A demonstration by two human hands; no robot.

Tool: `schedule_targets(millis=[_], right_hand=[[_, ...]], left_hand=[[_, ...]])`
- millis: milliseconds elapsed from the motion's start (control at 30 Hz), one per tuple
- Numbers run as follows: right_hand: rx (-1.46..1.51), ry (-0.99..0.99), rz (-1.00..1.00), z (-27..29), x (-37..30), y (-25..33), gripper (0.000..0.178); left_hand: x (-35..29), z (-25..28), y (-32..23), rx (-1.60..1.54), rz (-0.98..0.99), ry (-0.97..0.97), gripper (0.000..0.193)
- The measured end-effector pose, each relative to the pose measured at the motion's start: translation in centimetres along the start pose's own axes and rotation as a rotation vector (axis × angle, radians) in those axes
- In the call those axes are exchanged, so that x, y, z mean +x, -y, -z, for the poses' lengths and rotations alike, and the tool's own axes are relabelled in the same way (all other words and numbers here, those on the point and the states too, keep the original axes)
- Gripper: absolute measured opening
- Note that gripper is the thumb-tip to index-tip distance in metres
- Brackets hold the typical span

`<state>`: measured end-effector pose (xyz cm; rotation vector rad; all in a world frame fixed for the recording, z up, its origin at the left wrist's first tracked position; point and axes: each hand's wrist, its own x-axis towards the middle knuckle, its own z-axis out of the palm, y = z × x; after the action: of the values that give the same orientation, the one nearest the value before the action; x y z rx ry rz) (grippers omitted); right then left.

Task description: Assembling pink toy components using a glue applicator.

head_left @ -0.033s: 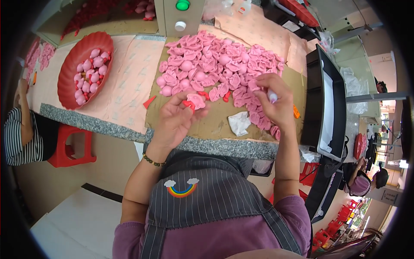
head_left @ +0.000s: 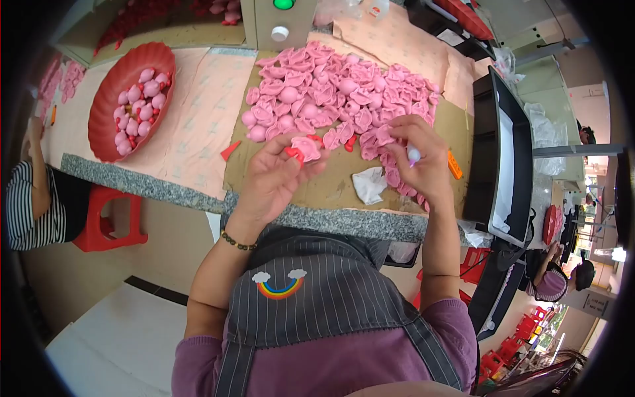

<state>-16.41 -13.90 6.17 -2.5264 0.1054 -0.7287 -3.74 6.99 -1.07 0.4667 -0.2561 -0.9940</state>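
A worker in a striped apron [head_left: 317, 308] grasps a pink cupped piece [head_left: 307, 147] with red parts [head_left: 295, 154] between the thumb and fingers of the left hand [head_left: 268, 178], at the frame's center; the pink cup sits at the fingertips, its hollow facing up. Right of center, the right hand [head_left: 424, 162] curls around a small pale bottle [head_left: 413, 156], its tip jutting below the fingers. The fingertips meet a pink shell [head_left: 383, 135] at the edge of a heap [head_left: 317, 79] filling the upper center; whether they pinch it cannot be told. A crumpled white cloth [head_left: 369, 185] lies between the hands, lower down, near the counter's edge.
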Motion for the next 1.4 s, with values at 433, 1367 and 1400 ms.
schedule_targets(millis=[433,1367,1400], right_hand=[[0.497,-0.054,-0.27,-6.0,-3.2,3.8,0.029],[0.322,-0.099,-0.186,-5.2,-3.1,6.2,0.027],[0.321,-0.098,-0.188,-5.2,-3.1,6.2,0.027]], left_hand=[[0.4,-0.3,2.0,-0.238,0.114,0.016,0.036],[-0.3,0.5,3.2,0.28,0.036,0.022,0.036],[-0.3,0.4,3.2,0.278,0.037,0.021,0.036]])
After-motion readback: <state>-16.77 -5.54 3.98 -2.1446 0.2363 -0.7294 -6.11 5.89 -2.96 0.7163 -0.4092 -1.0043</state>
